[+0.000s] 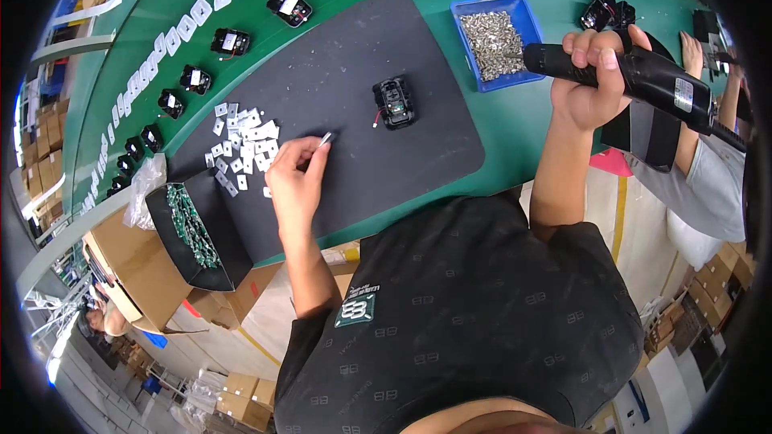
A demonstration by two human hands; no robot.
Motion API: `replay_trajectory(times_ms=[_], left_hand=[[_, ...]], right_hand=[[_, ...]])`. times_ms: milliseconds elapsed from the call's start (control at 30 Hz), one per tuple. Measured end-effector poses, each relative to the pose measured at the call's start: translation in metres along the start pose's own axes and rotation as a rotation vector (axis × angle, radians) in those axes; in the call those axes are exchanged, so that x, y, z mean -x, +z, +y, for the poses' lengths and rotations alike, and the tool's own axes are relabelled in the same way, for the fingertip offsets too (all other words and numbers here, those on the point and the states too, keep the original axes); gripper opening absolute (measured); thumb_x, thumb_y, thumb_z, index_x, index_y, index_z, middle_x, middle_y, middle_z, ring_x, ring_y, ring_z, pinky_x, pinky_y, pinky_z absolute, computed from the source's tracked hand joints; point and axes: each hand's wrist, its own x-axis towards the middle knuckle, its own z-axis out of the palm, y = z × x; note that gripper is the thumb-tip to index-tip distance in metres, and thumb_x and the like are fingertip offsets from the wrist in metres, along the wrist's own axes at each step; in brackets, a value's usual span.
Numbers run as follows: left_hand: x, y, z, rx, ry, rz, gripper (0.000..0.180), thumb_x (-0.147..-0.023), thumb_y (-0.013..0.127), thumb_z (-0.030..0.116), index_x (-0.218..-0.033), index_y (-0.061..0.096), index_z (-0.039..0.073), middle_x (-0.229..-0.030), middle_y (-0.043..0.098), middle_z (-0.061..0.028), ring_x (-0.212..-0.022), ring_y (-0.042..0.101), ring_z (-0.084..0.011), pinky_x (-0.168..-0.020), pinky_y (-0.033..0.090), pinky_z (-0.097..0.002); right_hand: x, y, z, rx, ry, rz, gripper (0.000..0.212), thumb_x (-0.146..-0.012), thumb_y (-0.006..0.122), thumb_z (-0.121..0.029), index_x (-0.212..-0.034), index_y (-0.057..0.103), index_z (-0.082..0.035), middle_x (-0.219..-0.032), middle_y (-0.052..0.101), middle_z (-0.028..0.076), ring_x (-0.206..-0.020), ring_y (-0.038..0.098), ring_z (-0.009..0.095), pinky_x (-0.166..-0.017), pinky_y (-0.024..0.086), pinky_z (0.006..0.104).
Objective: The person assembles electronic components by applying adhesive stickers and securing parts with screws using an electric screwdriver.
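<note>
My left hand [296,181] is closed in a pinch on a small pale plate [326,138], just above the dark grey mat [354,56]. Beside it on the left lies a scattered heap of little white plates [245,138] with dark centres. My right hand [593,84] is wrapped round a black electric screwdriver [663,84], held level with its tip pointing left over the small metal screws [490,36]. A blue bin [458,52] contains those screws. On the mat between my hands sits a black plastic housing [394,103] with a circuit board inside and a short red wire.
A black box of green circuit boards [193,229] stands at the left beside a clear plastic bag [145,193]. Along the green conveyor belt [265,40] run several black housings [231,42] and white covers [201,10]. Another person's arm [687,141] is at the right, near more black housings [603,12].
</note>
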Motion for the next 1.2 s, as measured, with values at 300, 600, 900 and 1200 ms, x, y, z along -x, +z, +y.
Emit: replay_trajectory(times_ms=[300,600,900,1200], left_hand=[[-0.037,0.033,0.047,0.131,0.368,-0.066,0.013,-0.069,0.073,0.005,-0.081,0.069,0.004,-0.089,0.061,-0.0084,-0.084,0.06,-0.022,-0.075,0.048,-0.0308],[-0.049,0.058,0.047,0.049,0.401,-0.146,0.009,-0.071,0.07,0.011,-0.078,0.067,0.005,-0.105,0.061,-0.0108,-0.096,0.058,-0.0271,-0.083,0.045,-0.0369],[-0.052,0.06,0.063,0.081,0.134,-0.229,0.027,-0.071,0.069,0.009,-0.096,0.058,0.004,-0.093,0.063,-0.0091,-0.086,0.059,-0.0255,-0.083,0.043,-0.0405],[-0.037,0.061,0.065,0.044,0.524,0.004,0.05,-0.066,0.07,0.007,-0.115,0.057,0.007,-0.111,0.056,-0.0107,-0.102,0.052,-0.0303,-0.09,0.04,-0.0399]], right_hand=[[0.003,-0.002,-0.004,-0.07,-0.011,0.018,0.047,-0.081,0.055,-0.008,-0.125,0.039,-0.004,-0.07,0.049,0.005,-0.062,0.047,0.015,-0.065,0.043,0.0367],[0.005,-0.004,-0.003,-0.141,-0.028,0.016,0.05,-0.079,0.056,-0.004,-0.126,0.037,-0.001,-0.07,0.051,0.007,-0.061,0.051,0.016,-0.063,0.046,0.0362],[0.008,0.002,-0.007,-0.155,-0.035,-0.019,0.051,-0.079,0.054,-0.005,-0.127,0.036,-0.002,-0.07,0.05,0.006,-0.06,0.05,0.016,-0.063,0.046,0.0356],[0.016,0.024,-0.028,-0.422,0.096,-0.081,0.053,-0.082,0.053,-0.011,-0.131,0.035,-0.012,-0.069,0.043,0.002,-0.057,0.044,0.014,-0.061,0.042,0.032]])
